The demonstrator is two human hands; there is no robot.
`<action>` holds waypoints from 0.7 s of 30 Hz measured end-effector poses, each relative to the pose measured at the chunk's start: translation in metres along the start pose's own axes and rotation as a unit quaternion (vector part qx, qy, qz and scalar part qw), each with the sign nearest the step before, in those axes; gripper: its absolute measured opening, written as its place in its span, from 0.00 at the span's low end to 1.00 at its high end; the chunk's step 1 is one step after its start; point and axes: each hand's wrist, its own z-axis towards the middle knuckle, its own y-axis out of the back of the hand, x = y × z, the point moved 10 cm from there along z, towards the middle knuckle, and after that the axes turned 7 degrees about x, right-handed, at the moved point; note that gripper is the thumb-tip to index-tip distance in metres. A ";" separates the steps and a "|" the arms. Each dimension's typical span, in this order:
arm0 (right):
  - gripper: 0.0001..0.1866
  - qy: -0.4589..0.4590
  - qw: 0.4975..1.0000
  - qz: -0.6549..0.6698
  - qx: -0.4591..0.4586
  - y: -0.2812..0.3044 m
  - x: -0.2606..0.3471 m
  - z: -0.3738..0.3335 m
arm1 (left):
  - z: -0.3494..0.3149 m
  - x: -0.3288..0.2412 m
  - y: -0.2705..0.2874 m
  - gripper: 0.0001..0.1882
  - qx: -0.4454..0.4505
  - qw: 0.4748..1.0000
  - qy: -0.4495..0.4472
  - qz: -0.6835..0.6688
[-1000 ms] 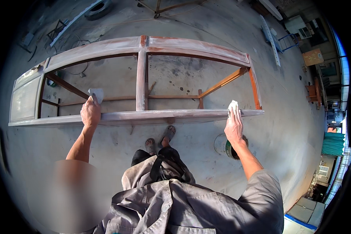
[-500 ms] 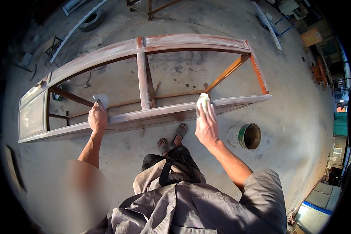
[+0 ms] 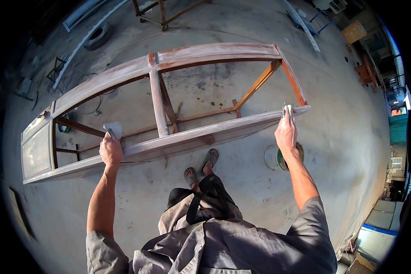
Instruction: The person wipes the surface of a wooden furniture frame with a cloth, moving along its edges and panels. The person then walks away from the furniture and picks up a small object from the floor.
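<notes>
A long wooden frame (image 3: 223,123) with pale, dusty faces and reddish-brown edges lies across in front of me. Its near rail runs between my two hands. My left hand (image 3: 111,150) is closed at this rail on a flat, pale grey sheet (image 3: 114,129), which sticks up past the thumb. Near the rail's right end, my right hand (image 3: 286,134) presses down with a small pale pad, perhaps folded sandpaper; fingers cover most of it. A solid panel (image 3: 37,148) fills the frame's left end, and the other bays are open.
Behind my right forearm a bucket (image 3: 272,158) stands on the concrete floor. Brown wooden bars (image 3: 201,114) show beneath the frame. Farther off are a tyre (image 3: 97,37), a wheeled stand (image 3: 163,20) and a long white perforated strip (image 3: 302,25). Clutter lines the right side.
My right hand has slid right along the near rail with its pad. My left hand stays at the rail with the grey sheet. The view has shifted slightly.
</notes>
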 end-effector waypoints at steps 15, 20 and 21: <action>0.27 0.160 0.984 0.075 0.014 -0.076 0.181 -0.064 | 0.010 0.008 -0.004 0.26 0.023 1.000 0.004 -0.008; 0.30 0.258 0.960 0.111 0.014 -0.096 0.270 -0.099 | 0.016 0.013 -0.014 0.32 0.044 0.996 -0.038 -0.061; 0.30 0.250 0.962 0.110 0.005 -0.087 0.245 -0.084 | 0.015 0.018 -0.007 0.33 0.004 0.997 -0.056 -0.047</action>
